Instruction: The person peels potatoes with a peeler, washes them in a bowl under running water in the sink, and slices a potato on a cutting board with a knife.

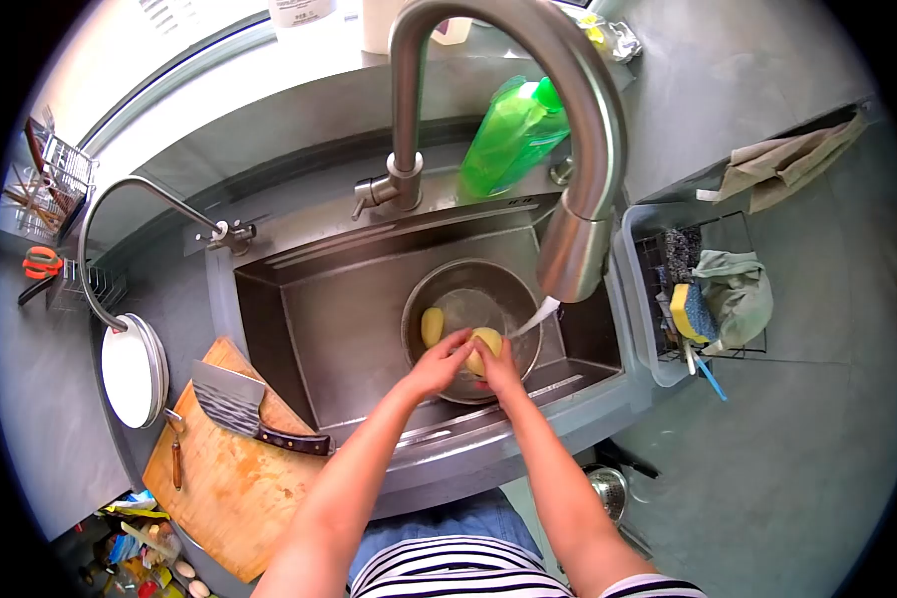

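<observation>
A pale yellow peeled potato (485, 342) is held between my left hand (439, 367) and my right hand (499, 367), over a round metal bowl (448, 277) in the sink (334, 324). Fingers of both hands are curled round it. Inside the bowl, on its left side, lies a second pale potato (432, 327), with what looks like shallow water around it. Water (538, 316) runs from the large tap's spray head (576, 249) into the bowl, just right of my hands.
Left of the sink, a cleaver (231, 401) and a wooden-handled peeler (176, 463) lie on a cutting board (234, 498). White plates (130, 374) stand beside a thin tap. A green bottle (513, 140) stands behind the sink; a bin with a sponge (690, 311) is at right.
</observation>
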Action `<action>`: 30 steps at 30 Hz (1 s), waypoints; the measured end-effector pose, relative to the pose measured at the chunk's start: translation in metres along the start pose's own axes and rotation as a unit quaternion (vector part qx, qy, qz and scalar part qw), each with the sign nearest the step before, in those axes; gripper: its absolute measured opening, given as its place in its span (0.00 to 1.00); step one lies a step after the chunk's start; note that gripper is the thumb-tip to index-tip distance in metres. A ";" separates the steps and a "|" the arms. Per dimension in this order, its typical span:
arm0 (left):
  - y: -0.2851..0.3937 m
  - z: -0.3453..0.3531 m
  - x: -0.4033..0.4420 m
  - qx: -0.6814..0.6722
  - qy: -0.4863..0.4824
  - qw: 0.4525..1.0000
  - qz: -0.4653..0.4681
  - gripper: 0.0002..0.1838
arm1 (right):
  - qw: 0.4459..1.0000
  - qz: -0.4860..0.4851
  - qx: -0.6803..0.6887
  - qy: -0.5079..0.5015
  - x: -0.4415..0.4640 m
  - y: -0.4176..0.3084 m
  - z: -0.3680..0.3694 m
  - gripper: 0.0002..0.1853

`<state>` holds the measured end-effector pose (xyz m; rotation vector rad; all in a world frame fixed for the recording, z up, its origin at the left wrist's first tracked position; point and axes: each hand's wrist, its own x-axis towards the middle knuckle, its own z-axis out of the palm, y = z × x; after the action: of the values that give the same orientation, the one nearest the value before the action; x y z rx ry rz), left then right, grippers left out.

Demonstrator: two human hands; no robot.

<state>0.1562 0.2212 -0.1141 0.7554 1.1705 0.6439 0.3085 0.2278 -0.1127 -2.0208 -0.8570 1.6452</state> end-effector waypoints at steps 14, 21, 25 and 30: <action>0.025 0.087 0.046 -0.424 0.026 0.900 -0.098 0.23 | 0.884 -0.417 -0.096 0.188 -0.028 -0.016 -0.030 0.21; 0.019 0.111 0.027 -0.347 0.063 0.931 0.098 0.21 | 0.938 -0.285 0.027 0.197 -0.008 -0.022 -0.026 0.19; 0.012 0.083 0.037 -0.380 0.014 0.925 0.010 0.19 | 0.908 -0.384 -0.042 0.161 -0.041 -0.023 -0.013 0.20; 0.000 0.044 0.026 -0.453 0.153 0.870 -0.116 0.24 | 0.973 -0.214 0.090 -0.014 -0.001 -0.005 -0.002 0.23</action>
<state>0.2053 0.2340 -0.1197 -0.2967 1.0526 1.0156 0.3097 0.2308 -0.1083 -1.5604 -1.0274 1.4502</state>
